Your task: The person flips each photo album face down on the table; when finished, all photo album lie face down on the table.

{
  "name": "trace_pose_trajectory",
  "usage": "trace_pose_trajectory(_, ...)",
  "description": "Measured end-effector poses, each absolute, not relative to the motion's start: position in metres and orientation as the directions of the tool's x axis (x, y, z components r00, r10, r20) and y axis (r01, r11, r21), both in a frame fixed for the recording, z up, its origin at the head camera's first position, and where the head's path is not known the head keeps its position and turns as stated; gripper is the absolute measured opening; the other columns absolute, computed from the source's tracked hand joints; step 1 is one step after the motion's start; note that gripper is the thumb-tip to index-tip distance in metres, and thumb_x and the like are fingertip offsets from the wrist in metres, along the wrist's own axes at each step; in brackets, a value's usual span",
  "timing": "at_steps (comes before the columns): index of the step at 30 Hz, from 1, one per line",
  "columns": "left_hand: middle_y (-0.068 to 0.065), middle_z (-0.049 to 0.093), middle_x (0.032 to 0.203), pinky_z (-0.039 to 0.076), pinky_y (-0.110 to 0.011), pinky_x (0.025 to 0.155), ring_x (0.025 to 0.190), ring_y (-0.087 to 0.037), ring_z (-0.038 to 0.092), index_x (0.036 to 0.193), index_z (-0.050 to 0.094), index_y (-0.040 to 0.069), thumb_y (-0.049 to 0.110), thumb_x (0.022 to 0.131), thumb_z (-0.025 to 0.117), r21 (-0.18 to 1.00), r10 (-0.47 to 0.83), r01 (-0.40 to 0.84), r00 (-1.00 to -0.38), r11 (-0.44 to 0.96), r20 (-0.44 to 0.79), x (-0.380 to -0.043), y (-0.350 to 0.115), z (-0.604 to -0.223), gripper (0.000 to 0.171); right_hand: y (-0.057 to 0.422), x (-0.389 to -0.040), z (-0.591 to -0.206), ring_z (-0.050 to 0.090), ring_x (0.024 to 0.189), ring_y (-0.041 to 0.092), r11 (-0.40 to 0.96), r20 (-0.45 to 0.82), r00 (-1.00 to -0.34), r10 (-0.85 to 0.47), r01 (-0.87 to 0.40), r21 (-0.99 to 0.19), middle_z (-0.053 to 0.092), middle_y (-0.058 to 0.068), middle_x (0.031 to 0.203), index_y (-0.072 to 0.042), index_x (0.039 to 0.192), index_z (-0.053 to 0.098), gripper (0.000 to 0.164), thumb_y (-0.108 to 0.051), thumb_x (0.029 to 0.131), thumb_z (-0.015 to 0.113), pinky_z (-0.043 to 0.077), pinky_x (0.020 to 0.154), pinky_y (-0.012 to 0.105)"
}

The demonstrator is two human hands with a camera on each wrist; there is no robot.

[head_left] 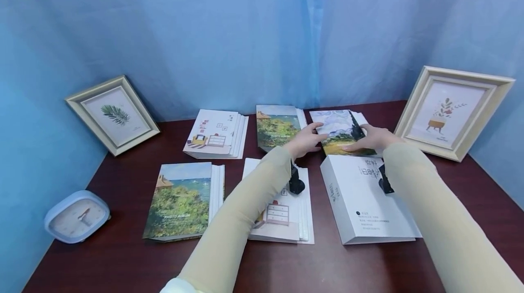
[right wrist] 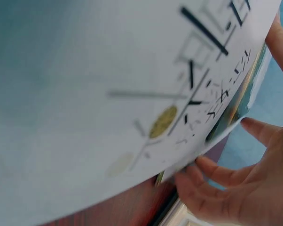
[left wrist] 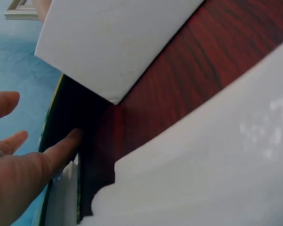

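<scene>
A photo album with a painted cypress and wheat-field cover (head_left: 337, 123) lies at the back right of the dark red table. My left hand (head_left: 304, 140) holds its left edge, the fingers reaching onto the cover. At the opposite side my right hand (head_left: 374, 138) grips the right edge, thumb across the cover; in the right wrist view its fingers (right wrist: 221, 176) curl at the page edges. Just in front lies a thick white album (head_left: 368, 202) with black lettering, under the right wrist. A seaside-garden album (head_left: 276, 124) sits left of the left hand.
Another seaside album (head_left: 180, 199) and two white albums with furniture drawings (head_left: 214, 131) lie to the left, one beneath my left forearm. Framed pictures lean at the back left (head_left: 114, 113) and right (head_left: 450, 111). A blue clock (head_left: 78, 215) stands at the left edge; blue curtain (head_left: 204, 33) hangs behind.
</scene>
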State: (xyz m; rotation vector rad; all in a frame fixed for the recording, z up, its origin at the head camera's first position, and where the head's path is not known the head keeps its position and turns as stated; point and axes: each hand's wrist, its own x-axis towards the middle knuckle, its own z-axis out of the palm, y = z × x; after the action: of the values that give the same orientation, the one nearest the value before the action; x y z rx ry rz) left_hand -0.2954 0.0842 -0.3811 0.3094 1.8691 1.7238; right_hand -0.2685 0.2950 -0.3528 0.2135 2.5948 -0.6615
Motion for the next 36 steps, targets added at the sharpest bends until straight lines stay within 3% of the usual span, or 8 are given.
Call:
trace_pose_trajectory(6,-0.010,0.028,0.154,0.043,-0.044,0.102,0.128,-0.030,0.047,0.148,0.033,0.015,0.010,0.098,0.051,0.968,0.488,-0.165,-0.840,0.190,-0.239,-0.293,0.085,-0.388,0.054,0.293,-0.268,-0.354,0.017,0.134,0.054,0.869,-0.425,-0.905,-0.001,0.210,-0.449,0.011,0.039,0.147,0.008,0.148,0.004,0.117,-0.056,0.076,0.071,0.025,0.106,0.065)
trace_pose_trajectory(14,-0.011,0.024,0.155,0.046,-0.042,0.098,0.122,-0.030,0.052,0.148,0.034,0.016,0.009,0.097,0.053,0.972,0.454,-0.185,-0.861,0.143,-0.230,-0.289,0.086,-0.392,0.055,0.299,-0.272,-0.359,0.017,0.134,0.053,0.843,-0.378,-0.926,0.008,0.210,-0.495,0.016,0.038,0.147,0.010,0.147,0.009,0.114,-0.051,0.076,0.074,0.024,0.107,0.064)
trace_pose_trajectory(23,-0.010,0.016,0.158,0.041,-0.050,0.103,0.132,-0.030,0.043,0.148,0.034,0.020,0.006,0.098,0.049,0.963,0.462,-0.264,-0.862,-0.057,-0.209,-0.288,0.082,-0.392,0.054,0.300,-0.276,-0.361,0.018,0.135,0.053,0.770,-0.426,-0.905,0.009,0.278,-0.574,0.012,0.036,0.149,0.005,0.149,0.007,0.112,-0.047,0.076,0.075,0.028,0.106,0.061)
trace_pose_trajectory(36,-0.005,0.017,0.159,0.040,-0.055,0.102,0.139,-0.029,0.032,0.149,0.032,0.022,0.012,0.102,0.043,0.961,0.468,-0.249,-0.867,-0.118,-0.167,-0.287,0.079,-0.383,0.049,0.297,-0.273,-0.351,0.014,0.137,0.052,0.750,-0.474,-0.877,-0.081,0.260,-0.608,0.004,0.034,0.151,0.001,0.151,0.010,0.096,-0.042,0.086,0.067,0.028,0.108,0.060)
